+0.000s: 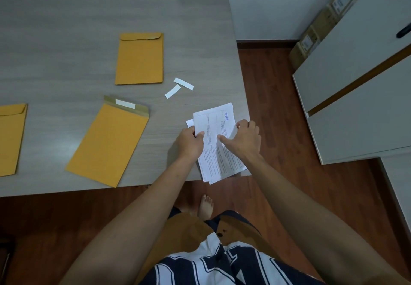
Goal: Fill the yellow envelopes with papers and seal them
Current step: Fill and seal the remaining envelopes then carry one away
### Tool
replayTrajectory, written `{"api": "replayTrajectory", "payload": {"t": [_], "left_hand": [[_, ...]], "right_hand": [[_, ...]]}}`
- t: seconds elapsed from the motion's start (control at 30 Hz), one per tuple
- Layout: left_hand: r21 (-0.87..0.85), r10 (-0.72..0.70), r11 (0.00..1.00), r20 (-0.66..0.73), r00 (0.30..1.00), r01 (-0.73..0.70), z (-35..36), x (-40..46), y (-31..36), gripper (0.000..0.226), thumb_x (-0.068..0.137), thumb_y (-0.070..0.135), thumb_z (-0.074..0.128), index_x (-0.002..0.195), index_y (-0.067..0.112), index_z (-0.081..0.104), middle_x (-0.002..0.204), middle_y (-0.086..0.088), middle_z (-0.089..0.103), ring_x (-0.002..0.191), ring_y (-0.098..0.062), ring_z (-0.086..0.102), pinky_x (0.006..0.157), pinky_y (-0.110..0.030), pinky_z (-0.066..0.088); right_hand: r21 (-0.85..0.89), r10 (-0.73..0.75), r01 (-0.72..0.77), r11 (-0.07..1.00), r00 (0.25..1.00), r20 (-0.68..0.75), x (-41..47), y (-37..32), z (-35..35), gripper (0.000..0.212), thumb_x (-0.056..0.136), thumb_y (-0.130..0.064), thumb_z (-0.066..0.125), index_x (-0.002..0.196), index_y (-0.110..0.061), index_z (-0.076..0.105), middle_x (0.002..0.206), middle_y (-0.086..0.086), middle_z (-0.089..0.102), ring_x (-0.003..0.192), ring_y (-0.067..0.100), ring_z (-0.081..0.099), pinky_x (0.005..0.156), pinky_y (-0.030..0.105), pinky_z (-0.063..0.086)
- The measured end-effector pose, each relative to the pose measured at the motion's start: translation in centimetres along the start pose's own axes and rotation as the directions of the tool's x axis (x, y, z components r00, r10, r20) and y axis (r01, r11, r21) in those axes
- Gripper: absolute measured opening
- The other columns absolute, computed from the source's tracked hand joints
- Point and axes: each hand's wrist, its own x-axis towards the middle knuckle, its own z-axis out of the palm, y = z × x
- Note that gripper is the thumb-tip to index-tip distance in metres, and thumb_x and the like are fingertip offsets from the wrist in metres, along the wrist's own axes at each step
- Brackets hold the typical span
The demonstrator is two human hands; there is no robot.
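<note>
A stack of printed white papers (216, 151) lies at the table's near right corner, its lower end over the edge. My left hand (190, 143) pinches the stack's left edge. My right hand (243, 139) rests on the right side, thumb on the top sheet and fingers curled over the far edge. To the left lies a yellow envelope (109, 144) with its flap open and a white strip on the flap. Farther back sits a yellow envelope (140, 59) with its flap folded down. A third yellow envelope (11, 139) is cut off by the left border.
Two loose white peel strips (179, 88) lie on the grey table (66, 18) between the papers and the far envelope. A white cabinet (355, 84) and cardboard boxes (322, 20) stand to the right across a wooden floor (271, 98).
</note>
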Motion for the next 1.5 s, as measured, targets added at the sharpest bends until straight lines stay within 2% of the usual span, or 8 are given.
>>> {"api": "replayTrajectory", "payload": {"t": [0.2, 0.47, 0.6, 0.7, 0.93, 1.17, 1.37, 1.5], "left_hand": [[-0.291, -0.112, 0.952, -0.045, 0.993, 0.095, -2.1, 1.2, 0.4, 0.02, 0.098, 0.016, 0.057, 0.113, 0.009, 0.067, 0.109, -0.003, 0.07, 0.096, -0.02, 0.065, 0.085, -0.035, 0.054], [-0.626, -0.173, 0.778, -0.126, 0.977, 0.057, -10.2, 5.0, -1.1, 0.012, 0.098, 0.008, 0.056, 0.106, 0.009, 0.065, 0.116, -0.007, 0.068, 0.097, -0.02, 0.065, 0.086, -0.034, 0.052], [-0.756, -0.158, 0.654, -0.101, 0.982, 0.027, -13.7, 5.7, -2.2, 0.014, 0.099, 0.004, 0.052, 0.109, 0.01, 0.061, 0.116, -0.002, 0.065, 0.107, -0.022, 0.062, 0.098, -0.04, 0.05], [-0.803, -0.149, 0.594, -0.051, 0.988, 0.048, -15.9, 6.7, -3.4, 0.017, 0.1, 0.003, 0.051, 0.113, 0.008, 0.061, 0.121, -0.004, 0.065, 0.114, -0.023, 0.063, 0.1, -0.041, 0.05], [-0.86, -0.151, 0.501, 0.017, 0.988, 0.092, -20.8, 8.7, -6.2, 0.021, 0.1, 0.005, 0.051, 0.119, 0.006, 0.061, 0.118, -0.004, 0.068, 0.106, -0.021, 0.066, 0.09, -0.037, 0.054], [-0.895, -0.145, 0.432, 0.049, 0.988, 0.108, -24.7, 10.3, -8.4, 0.02, 0.099, 0.004, 0.052, 0.116, 0.007, 0.062, 0.122, -0.007, 0.067, 0.109, -0.022, 0.066, 0.092, -0.036, 0.055], [-0.871, -0.083, 0.477, 0.089, 0.993, 0.118, -28.9, 11.8, -10.8, 0.032, 0.089, -0.009, 0.058, 0.118, 0.003, 0.06, 0.115, -0.011, 0.069, 0.099, -0.023, 0.069, 0.084, -0.034, 0.059], [-0.698, -0.017, 0.715, 0.041, 0.999, 0.041, -32.5, 13.2, -11.5, 0.037, 0.08, -0.007, 0.071, 0.111, 0.009, 0.058, 0.102, -0.007, 0.071, 0.094, -0.024, 0.068, 0.078, -0.033, 0.056]], "right_hand": [[0.296, -0.018, 0.018, 0.955, 1.0, -0.001, 0.5, -1.4, -1.6, 0.074, 0.07, -0.072, 0.065, 0.126, -0.028, 0.047, 0.128, -0.007, 0.054, 0.115, 0.016, 0.05, 0.095, 0.037, 0.047], [0.612, 0.016, -0.121, 0.781, 0.985, 0.175, 1.9, -7.0, -2.1, 0.056, 0.068, -0.057, 0.08, 0.11, -0.027, 0.057, 0.104, -0.009, 0.06, 0.097, 0.011, 0.06, 0.071, 0.02, 0.045], [0.774, 0.09, -0.349, 0.528, 0.93, 0.358, 1.9, -10.8, -1.6, 0.068, 0.061, -0.049, 0.087, 0.115, -0.022, 0.056, 0.114, -0.003, 0.061, 0.096, 0.014, 0.062, 0.085, 0.032, 0.056], [0.817, -0.069, -0.496, 0.294, 0.842, 0.536, 1.1, -13.6, -1.3, 0.056, 0.069, -0.029, 0.088, 0.115, -0.009, 0.064, 0.111, 0.004, 0.071, 0.093, 0.022, 0.07, 0.084, 0.037, 0.058], [0.788, -0.184, -0.615, -0.027, 0.778, 0.601, -0.7, -20.0, 0.1, 0.047, 0.074, -0.004, 0.082, 0.118, -0.002, 0.065, 0.112, 0.013, 0.072, 0.103, 0.03, 0.07, 0.088, 0.048, 0.057], [0.744, -0.163, -0.667, -0.021, 0.737, 0.656, -2.6, -24.6, 2.5, 0.042, 0.079, -0.009, 0.078, 0.119, -0.004, 0.065, 0.115, 0.014, 0.07, 0.105, 0.029, 0.068, 0.087, 0.045, 0.057], [0.896, -0.146, -0.419, 0.147, 0.887, 0.439, -2.2, -26.6, 3.2, 0.043, 0.083, -0.007, 0.074, 0.124, -0.008, 0.061, 0.118, 0.008, 0.07, 0.106, 0.025, 0.068, 0.081, 0.043, 0.059], [0.92, -0.143, -0.238, 0.31, 0.946, 0.292, -1.5, -26.7, 3.3, 0.037, 0.082, -0.014, 0.077, 0.117, -0.009, 0.066, 0.115, 0.006, 0.072, 0.107, 0.025, 0.068, 0.095, 0.05, 0.053]]}}
